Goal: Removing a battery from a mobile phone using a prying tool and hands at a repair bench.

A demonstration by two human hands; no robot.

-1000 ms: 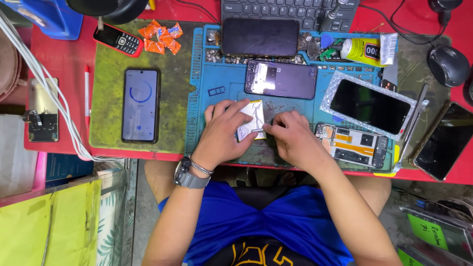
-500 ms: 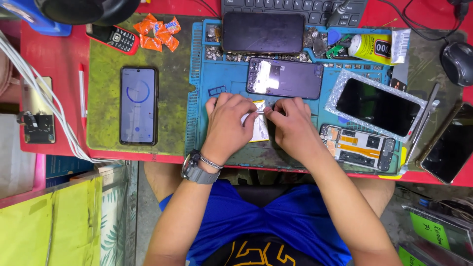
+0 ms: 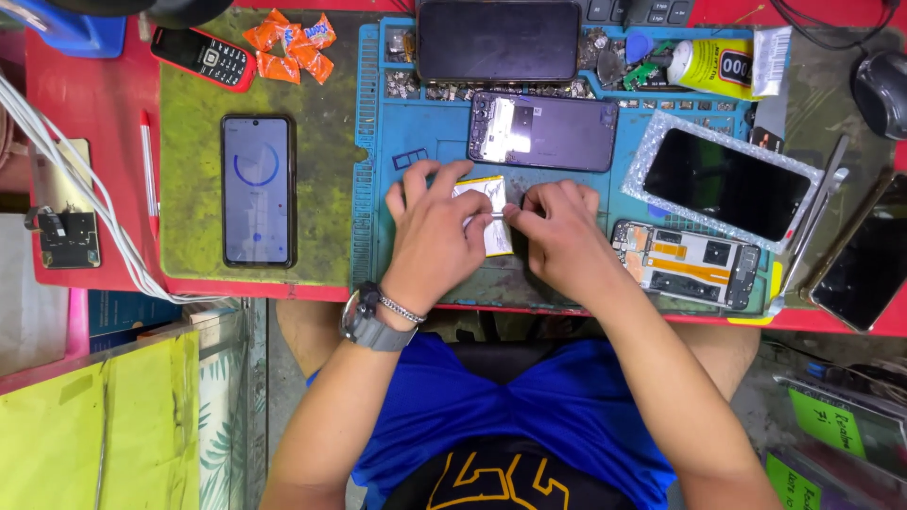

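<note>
Both of my hands rest on a blue repair mat (image 3: 378, 142) over a flat silver-white phone battery (image 3: 494, 238). My left hand (image 3: 435, 231), with a wristwatch and bracelet at the wrist, presses on the battery's left side. My right hand (image 3: 557, 236) pinches at the battery's right edge, thumb and fingertips meeting those of the left hand. Just beyond the hands lies an opened purple phone (image 3: 543, 130) with a bright reflection on it.
A lit phone (image 3: 256, 189) lies on a green mat at left. A black phone (image 3: 498, 40), a screen in bubble wrap (image 3: 723, 181), an opened phone frame (image 3: 685, 260), a glue tube (image 3: 713, 66), orange sweets (image 3: 288, 47), a small keypad phone (image 3: 203, 57) and a mouse (image 3: 879, 90) surround them.
The view has shifted slightly, so the desk sits lower in frame. My hands stay on the battery, their fingertips now meeting at its right edge.
</note>
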